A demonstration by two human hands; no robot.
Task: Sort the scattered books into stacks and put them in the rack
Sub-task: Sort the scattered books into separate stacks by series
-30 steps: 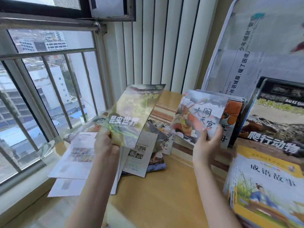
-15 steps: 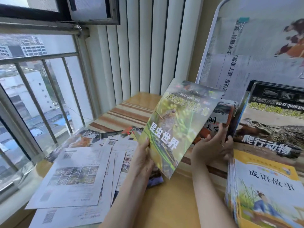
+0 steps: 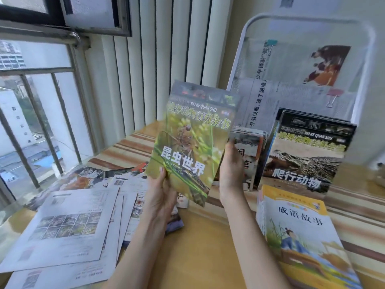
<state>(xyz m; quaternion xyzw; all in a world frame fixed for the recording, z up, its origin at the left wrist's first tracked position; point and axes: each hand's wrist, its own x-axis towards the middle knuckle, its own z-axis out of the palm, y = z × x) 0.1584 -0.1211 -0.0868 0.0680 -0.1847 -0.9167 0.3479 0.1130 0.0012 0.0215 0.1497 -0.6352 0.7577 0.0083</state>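
My left hand (image 3: 161, 191) grips the bottom left corner of a green insect book (image 3: 193, 140), held upright above the wooden table (image 3: 200, 247). My right hand (image 3: 231, 174) holds the book's right edge, fingers behind it. Behind them stands a white wire rack (image 3: 250, 24) with newspapers clipped to it. In the rack stand a thin storybook stack (image 3: 250, 155) and a dark reptile book (image 3: 306, 155). A yellow storybook stack (image 3: 302, 232) lies at the right front. Scattered papers (image 3: 68, 228) and magazines (image 3: 83, 180) cover the left.
A barred window (image 3: 35, 113) runs along the left, with white vertical blinds (image 3: 145, 69) behind the table. A striped cloth (image 3: 125, 149) covers the far part of the table. The table's right end is blurred.
The insect book has swung from the left to upright at the centre. My right hand let go of the storybook, now standing in the rack, and took the insect book's right edge.
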